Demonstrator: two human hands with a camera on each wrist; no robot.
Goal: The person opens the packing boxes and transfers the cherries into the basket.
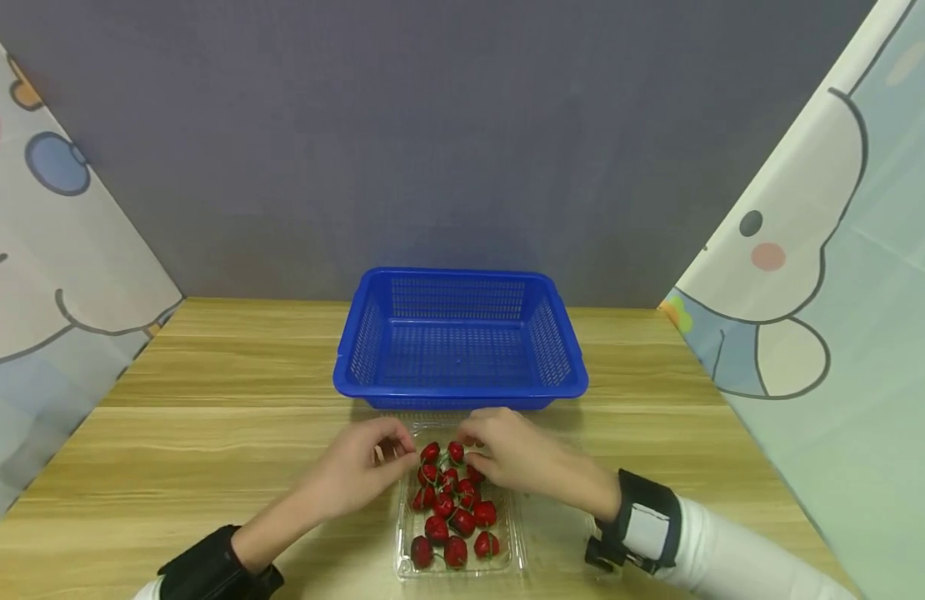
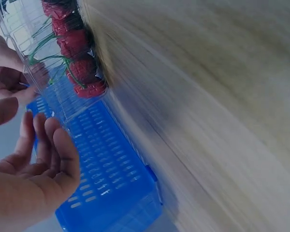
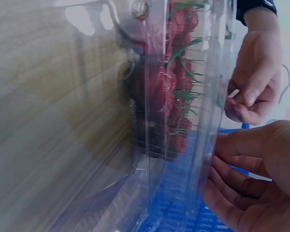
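Note:
Red cherries (image 1: 443,504) with green stems lie in a clear plastic box (image 1: 513,542) on the table. At the box's left side is my left hand (image 1: 350,471), its fingers loosely bent and thumb toward the cherries; nothing shows in its grasp. My right hand (image 1: 511,450) hovers over the far right corner, thumb and fingers apart near a cherry. In the right wrist view, the fingers of that right hand (image 3: 261,179) sit just beyond the clear plastic, with no cherry visible between them. The plastic partly blurs the cherries (image 3: 181,87) there.
Directly behind the box stands a blue perforated basket (image 1: 462,392) with nothing in it. What looks like the clear lid (image 1: 556,525) spreads out on the right of the box. A grey panel (image 1: 432,150) closes off the back of the wooden table (image 1: 230,417).

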